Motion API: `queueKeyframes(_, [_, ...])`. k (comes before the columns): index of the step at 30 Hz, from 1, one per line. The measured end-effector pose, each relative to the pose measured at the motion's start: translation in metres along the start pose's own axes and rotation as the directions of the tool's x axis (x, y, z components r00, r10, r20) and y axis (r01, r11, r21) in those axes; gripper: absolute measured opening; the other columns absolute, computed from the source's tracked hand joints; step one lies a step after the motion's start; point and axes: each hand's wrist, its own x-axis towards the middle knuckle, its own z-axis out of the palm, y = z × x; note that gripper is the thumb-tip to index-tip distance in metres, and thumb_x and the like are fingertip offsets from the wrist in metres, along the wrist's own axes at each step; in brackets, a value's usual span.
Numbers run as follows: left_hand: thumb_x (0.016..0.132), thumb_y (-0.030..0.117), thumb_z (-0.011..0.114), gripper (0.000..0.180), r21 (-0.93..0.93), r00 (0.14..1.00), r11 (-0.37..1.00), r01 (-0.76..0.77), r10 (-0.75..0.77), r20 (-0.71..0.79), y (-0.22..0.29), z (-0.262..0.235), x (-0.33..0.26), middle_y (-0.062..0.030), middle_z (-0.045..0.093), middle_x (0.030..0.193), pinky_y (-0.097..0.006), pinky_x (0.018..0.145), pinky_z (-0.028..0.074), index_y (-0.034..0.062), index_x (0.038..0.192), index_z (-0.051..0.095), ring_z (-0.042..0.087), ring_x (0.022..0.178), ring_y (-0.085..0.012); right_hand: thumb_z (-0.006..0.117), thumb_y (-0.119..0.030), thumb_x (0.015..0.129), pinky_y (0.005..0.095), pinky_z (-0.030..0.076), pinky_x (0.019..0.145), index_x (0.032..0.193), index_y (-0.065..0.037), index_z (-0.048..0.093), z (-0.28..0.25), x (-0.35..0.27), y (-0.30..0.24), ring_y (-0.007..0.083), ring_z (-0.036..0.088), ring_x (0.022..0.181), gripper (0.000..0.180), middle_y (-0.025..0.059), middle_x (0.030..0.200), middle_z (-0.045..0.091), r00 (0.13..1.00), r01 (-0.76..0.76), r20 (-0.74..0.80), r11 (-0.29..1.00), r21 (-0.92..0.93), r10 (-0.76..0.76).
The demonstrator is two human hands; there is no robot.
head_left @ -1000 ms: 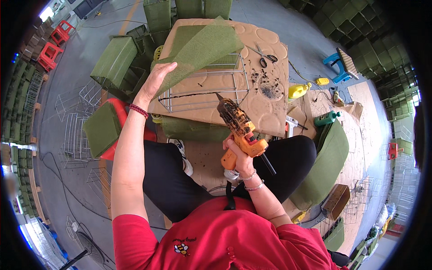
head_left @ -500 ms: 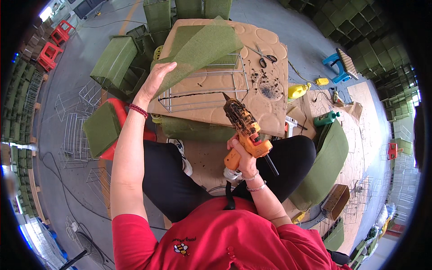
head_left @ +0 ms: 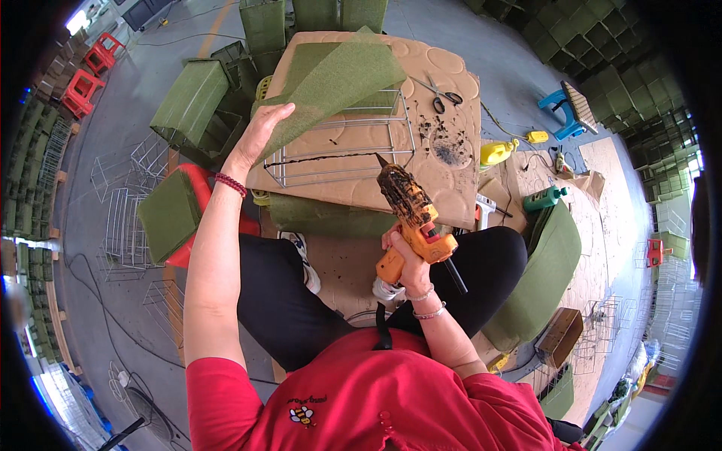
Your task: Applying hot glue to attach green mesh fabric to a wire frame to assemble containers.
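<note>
Left hand (head_left: 259, 135), fingers together, lifts the green mesh (head_left: 338, 75) edge at upper centre. Right hand (head_left: 406, 263) fingers clamped on the glue gun (head_left: 410, 214), nozzle over the wire frame (head_left: 338, 146).

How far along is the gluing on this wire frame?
Done: a dark glue line runs along the near side of the wire frame on the cardboard worktop. In hand: the left hand lifts the green mesh sheet off the frame; the right hand holds the orange glue gun, tip near the line's end. Left: the mesh is not pressed down yet.
</note>
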Motion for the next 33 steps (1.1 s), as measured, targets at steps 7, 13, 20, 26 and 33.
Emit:
queueKeyframes(7, [0.095, 0.035, 0.049, 0.042, 0.024, 0.999, 0.999, -0.047, 0.046, 0.009, -0.009, -0.004, 0.003, 0.0051, 0.059, 0.091, -0.024, 0.086, 0.038, -0.0041, 0.096, 0.064, 0.050, 0.087, -0.0062, 0.058, -0.007, 0.086, 0.0265, 0.042, 0.068, 0.093, -0.004, 0.051, -0.006, -0.001, 0.000, 0.0123, 0.052, 0.073, 0.010, 0.0023, 0.080, 0.052, 0.999, 0.008, -0.044, 1.000, 0.010, -0.008])
queueKeyframes(13, [0.095, 0.034, 0.049, 0.041, -0.025, 0.999, 1.000, -0.001, 0.002, 0.033, -0.008, -0.005, 0.004, 0.0041, 0.061, 0.091, -0.023, 0.082, 0.040, -0.0031, 0.099, 0.065, 0.051, 0.084, -0.0055, 0.058, -0.007, 0.087, 0.0267, 0.042, 0.068, 0.093, -0.004, 0.051, -0.002, -0.001, 0.000, 0.0126, 0.052, 0.073, 0.010, 0.0026, 0.080, 0.051, 0.999, -0.002, -0.032, 1.000, 0.004, 0.002])
queueKeyframes(20, [0.095, 0.034, 0.049, 0.040, -0.048, 0.998, 0.999, 0.015, -0.012, 0.057, -0.007, -0.006, 0.004, 0.0032, 0.063, 0.094, -0.023, 0.080, 0.042, -0.0019, 0.103, 0.066, 0.053, 0.084, -0.0051, 0.058, -0.007, 0.087, 0.0275, 0.043, 0.068, 0.094, -0.005, 0.051, -0.010, -0.001, 0.004, 0.0130, 0.052, 0.073, 0.010, 0.0028, 0.080, 0.051, 0.999, 0.003, -0.047, 1.000, 0.011, -0.003])
queueKeyframes(26, [0.095, 0.035, 0.049, 0.042, -0.016, 0.998, 1.000, 0.002, -0.001, 0.068, -0.004, -0.005, 0.003, 0.0030, 0.063, 0.096, -0.023, 0.083, 0.041, -0.0021, 0.105, 0.066, 0.052, 0.087, -0.0059, 0.057, -0.007, 0.087, 0.0274, 0.043, 0.067, 0.093, -0.004, 0.051, -0.008, -0.001, 0.000, 0.0128, 0.051, 0.072, 0.009, 0.0028, 0.079, 0.051, 0.999, 0.015, -0.032, 1.000, 0.022, -0.014])
queueKeyframes(33, [0.095, 0.035, 0.048, 0.042, 0.027, 0.999, 0.999, -0.020, 0.018, 0.043, -0.009, -0.007, 0.004, 0.0039, 0.061, 0.095, -0.024, 0.086, 0.039, -0.0028, 0.102, 0.065, 0.051, 0.089, -0.0060, 0.057, -0.007, 0.087, 0.0269, 0.042, 0.067, 0.092, -0.004, 0.051, 0.001, -0.001, 0.000, 0.0122, 0.051, 0.073, 0.009, 0.0027, 0.079, 0.051, 0.999, -0.001, -0.034, 1.000, 0.007, 0.001])
